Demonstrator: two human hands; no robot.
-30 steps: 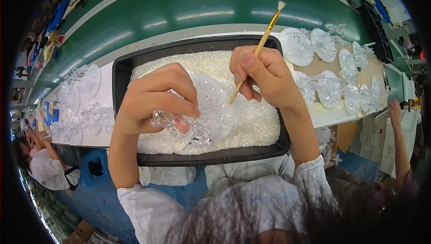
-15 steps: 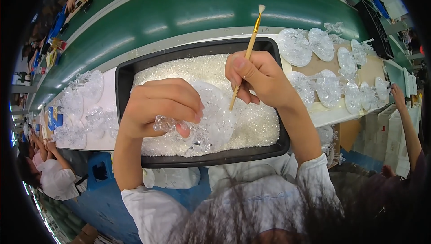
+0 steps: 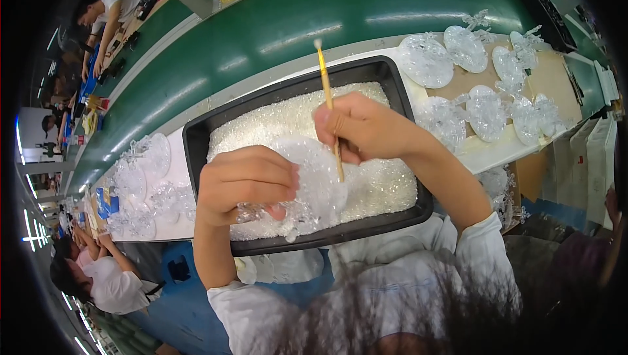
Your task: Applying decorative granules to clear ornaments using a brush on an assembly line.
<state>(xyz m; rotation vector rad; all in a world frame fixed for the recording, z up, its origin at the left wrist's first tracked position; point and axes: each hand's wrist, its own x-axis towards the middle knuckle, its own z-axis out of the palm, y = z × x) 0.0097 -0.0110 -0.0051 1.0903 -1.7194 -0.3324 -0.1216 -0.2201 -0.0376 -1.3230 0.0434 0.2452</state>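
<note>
left hand (image 3: 247,182) pinching a clear ornament (image 3: 319,191), its disc above white grains (image 3: 389,191) in a black tray (image 3: 366,228); right hand (image 3: 363,126) pinching a brush (image 3: 324,70), bristles up, lower end at the disc's right edge, contact unclear; farther out, similar ornaments (image 3: 426,62) on both sides; beyond, a green surface (image 3: 294,12).

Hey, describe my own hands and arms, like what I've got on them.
Your left hand and right hand are ungloved, with no watch or bracelet visible. Loose, wrinkled white sleeves end around the elbows, leaving the forearms bare.
</note>
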